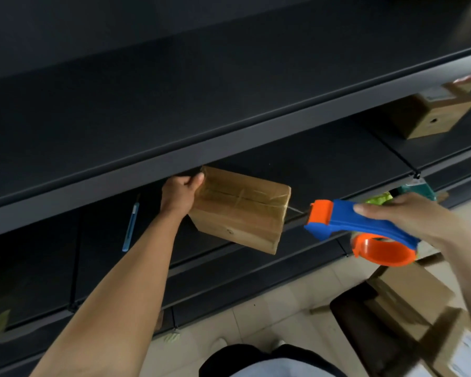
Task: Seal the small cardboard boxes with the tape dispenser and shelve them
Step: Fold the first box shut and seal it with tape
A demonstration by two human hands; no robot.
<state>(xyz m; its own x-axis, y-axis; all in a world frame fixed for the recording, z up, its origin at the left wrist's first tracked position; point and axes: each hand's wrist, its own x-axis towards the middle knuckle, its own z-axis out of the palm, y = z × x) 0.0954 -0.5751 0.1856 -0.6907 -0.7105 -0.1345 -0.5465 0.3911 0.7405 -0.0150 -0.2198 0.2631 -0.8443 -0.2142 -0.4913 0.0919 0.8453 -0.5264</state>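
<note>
My left hand [181,191] grips the left end of a small cardboard box [239,213], the thumb on top and the fingers curled behind the end. The box sits tilted at the front of a dark metal shelf [337,164], under the lip of the shelf above. I cannot tell whether its underside rests on the shelf or hangs just over it. Clear tape shines along its top seam and across its right end.

My right hand [408,216] is well apart from the left, out to the right of the box, and is wrapped round the blue handle of the tape dispenser [359,227]. Its orange cutter head points at the box's right end, just beside it but not touching. A thin strand of clear tape seems to run between the two. The orange roll hub hangs below my hand.

A slim blue tool [131,227], either a cutter or a pen, lies on the shelf left of my forearm. A second cardboard box [430,118] stands further right on the same shelf level. Down at the right, more cardboard boxes [408,292] sit above the pale tiled floor [269,303].
</note>
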